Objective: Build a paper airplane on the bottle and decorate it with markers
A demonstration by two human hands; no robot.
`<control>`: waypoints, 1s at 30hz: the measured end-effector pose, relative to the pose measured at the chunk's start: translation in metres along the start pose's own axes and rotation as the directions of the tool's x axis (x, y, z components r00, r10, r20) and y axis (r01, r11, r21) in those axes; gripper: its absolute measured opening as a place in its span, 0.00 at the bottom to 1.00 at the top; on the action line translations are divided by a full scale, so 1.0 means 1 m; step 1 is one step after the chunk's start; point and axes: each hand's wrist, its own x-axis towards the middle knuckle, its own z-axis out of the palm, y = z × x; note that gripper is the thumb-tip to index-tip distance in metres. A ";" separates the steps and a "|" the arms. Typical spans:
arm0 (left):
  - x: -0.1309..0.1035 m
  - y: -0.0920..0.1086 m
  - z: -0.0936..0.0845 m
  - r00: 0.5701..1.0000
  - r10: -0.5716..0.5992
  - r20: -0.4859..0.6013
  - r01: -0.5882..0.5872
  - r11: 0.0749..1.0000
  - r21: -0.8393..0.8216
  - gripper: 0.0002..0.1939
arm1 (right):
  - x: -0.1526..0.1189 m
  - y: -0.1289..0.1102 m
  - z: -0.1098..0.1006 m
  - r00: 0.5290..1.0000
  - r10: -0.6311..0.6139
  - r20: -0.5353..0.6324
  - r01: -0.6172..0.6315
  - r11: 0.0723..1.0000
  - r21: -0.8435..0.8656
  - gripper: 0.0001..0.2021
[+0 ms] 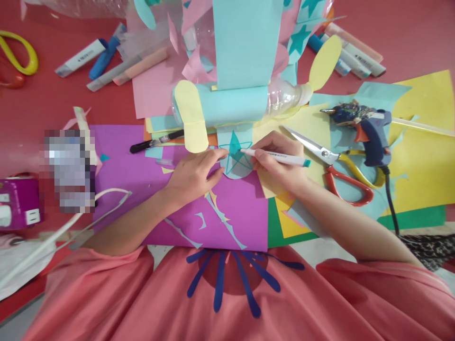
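Note:
My right hand is closed around a white marker with a teal end, its tip on a light blue paper flap. A star is outlined in teal there, its upper part filled in. My left hand lies with fingers apart, fingertips at the flap's left edge, holding nothing. Just beyond, a plastic bottle wrapped in light blue paper lies on its side, with a yellow paper piece on its left part and a yellow oval at its cap.
Scissors and a glue gun lie right of my right hand. Purple paper with blue scraps spreads under my left arm. Several markers are at the back. A blurred-out device lies left.

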 end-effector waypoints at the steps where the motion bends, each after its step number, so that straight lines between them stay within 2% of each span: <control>1: 0.000 0.000 0.000 1.000 0.007 -0.001 -0.007 1.000 -0.010 0.13 | -0.001 0.000 0.000 1.000 -0.017 -0.025 0.017 1.000 0.018 0.13; 3: 0.000 0.000 0.001 1.000 0.021 -0.006 -0.021 1.000 -0.021 0.12 | -0.004 -0.001 0.001 0.997 -0.040 -0.065 0.042 0.999 0.033 0.15; 5: 0.000 0.000 0.002 1.000 0.027 -0.008 -0.027 1.000 -0.011 0.12 | -0.004 -0.002 0.001 0.998 -0.034 -0.052 0.036 0.998 0.043 0.15; 9: 0.000 -0.001 0.003 1.000 0.015 0.020 -0.016 0.999 0.042 0.13 | 0.000 0.000 0.004 0.993 0.028 0.114 -0.035 0.998 0.058 0.13; 12: 0.001 -0.001 0.004 1.000 0.018 0.010 -0.018 0.998 0.064 0.15 | 0.003 0.002 0.005 0.984 0.061 0.168 -0.065 0.998 0.018 0.11; 22: 0.002 0.000 0.000 0.998 -0.049 0.047 0.048 0.999 0.017 0.17 | 0.001 0.000 0.010 0.981 0.145 0.131 -0.140 0.989 -0.041 0.09; 30: 0.002 0.000 0.000 0.992 -0.094 0.082 0.096 0.995 -0.012 0.17 | 0.003 -0.001 0.012 0.981 0.145 0.127 -0.139 0.989 -0.060 0.08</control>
